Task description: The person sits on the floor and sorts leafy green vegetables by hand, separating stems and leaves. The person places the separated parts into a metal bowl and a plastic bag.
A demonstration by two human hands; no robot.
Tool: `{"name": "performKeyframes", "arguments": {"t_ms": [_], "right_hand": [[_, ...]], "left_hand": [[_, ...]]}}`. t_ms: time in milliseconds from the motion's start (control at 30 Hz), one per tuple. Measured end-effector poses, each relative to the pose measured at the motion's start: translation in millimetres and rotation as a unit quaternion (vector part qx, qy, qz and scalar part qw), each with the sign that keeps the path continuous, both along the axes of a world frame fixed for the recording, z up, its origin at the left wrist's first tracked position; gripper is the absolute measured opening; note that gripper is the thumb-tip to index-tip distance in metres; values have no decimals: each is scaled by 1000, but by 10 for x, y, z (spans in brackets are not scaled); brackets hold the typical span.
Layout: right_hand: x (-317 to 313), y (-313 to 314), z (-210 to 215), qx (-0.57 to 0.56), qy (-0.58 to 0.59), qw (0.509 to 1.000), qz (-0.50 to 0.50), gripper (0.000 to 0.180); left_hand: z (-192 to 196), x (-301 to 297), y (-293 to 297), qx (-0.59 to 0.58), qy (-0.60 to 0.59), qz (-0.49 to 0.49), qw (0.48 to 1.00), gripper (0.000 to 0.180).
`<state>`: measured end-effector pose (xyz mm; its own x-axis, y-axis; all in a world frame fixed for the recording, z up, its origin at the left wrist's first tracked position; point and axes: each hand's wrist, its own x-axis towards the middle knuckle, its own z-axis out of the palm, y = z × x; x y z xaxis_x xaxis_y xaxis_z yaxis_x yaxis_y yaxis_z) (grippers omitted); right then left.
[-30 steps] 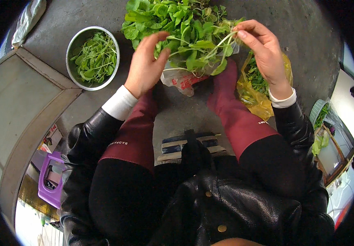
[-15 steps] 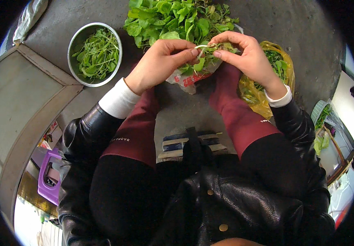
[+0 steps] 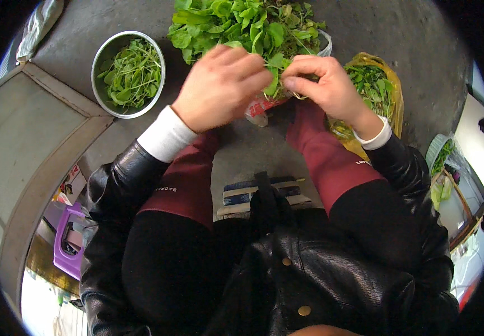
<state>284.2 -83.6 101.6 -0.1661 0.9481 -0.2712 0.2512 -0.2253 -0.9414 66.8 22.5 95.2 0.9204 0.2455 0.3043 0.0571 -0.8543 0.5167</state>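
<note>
A heap of leafy greens [image 3: 225, 25] lies on the floor in front of me, partly on a white and red plastic bag [image 3: 263, 106]. My left hand [image 3: 219, 84] hovers at the heap's near edge, blurred, its fingers curled closed; what they hold is hidden. Just to its right, my right hand [image 3: 329, 87] is closed in a pinch, with a thin pale stem end [image 3: 298, 96] showing below its fingertips. At the left stands a metal bowl [image 3: 94, 78] with picked greens [image 3: 133, 75] in it. A yellow plastic bag [image 3: 396, 103] with trimmings [image 3: 373, 84] sits beside my right wrist.
My knees, in dark red sleeves [image 3: 177, 187], stand either side of a striped cloth item [image 3: 236, 196]. A framed panel [image 3: 29, 129] edges the left, with a purple plastic item [image 3: 63, 246] below it. A basket with greens [image 3: 441, 159] is at the right.
My hands, close together over a pale stem before, have parted slightly. The left has turned and moved a little left, its fingers curling in; the right has shifted slightly down.
</note>
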Motion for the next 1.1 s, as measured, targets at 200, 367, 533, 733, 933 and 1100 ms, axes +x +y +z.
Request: {"name": "performKeyframes", "arguments": {"t_ms": [200, 367, 533, 733, 933, 1100], "right_hand": [[469, -239, -130, -84, 133, 977, -145, 20], [621, -306, -408, -186, 338, 879, -281, 20], [875, -416, -466, -251, 428, 805, -325, 22], [1133, -529, -285, -257, 442, 777, -367, 20], [1283, -639, -116, -237, 517, 721, -396, 17], [1422, -674, -110, -217, 515, 719, -413, 16]], "left_hand": [[-174, -655, 634, -132, -49, 299, 944, 9], [-313, -1131, 845, -219, 17, 435, 873, 19], [-766, -1531, 802, -88, 191, 430, 878, 21], [-1113, -1992, 767, 38, 318, 419, 849, 53], [-850, -1444, 629, 97, 186, 384, 899, 63], [-748, -1293, 631, 86, 156, 379, 908, 59]]}}
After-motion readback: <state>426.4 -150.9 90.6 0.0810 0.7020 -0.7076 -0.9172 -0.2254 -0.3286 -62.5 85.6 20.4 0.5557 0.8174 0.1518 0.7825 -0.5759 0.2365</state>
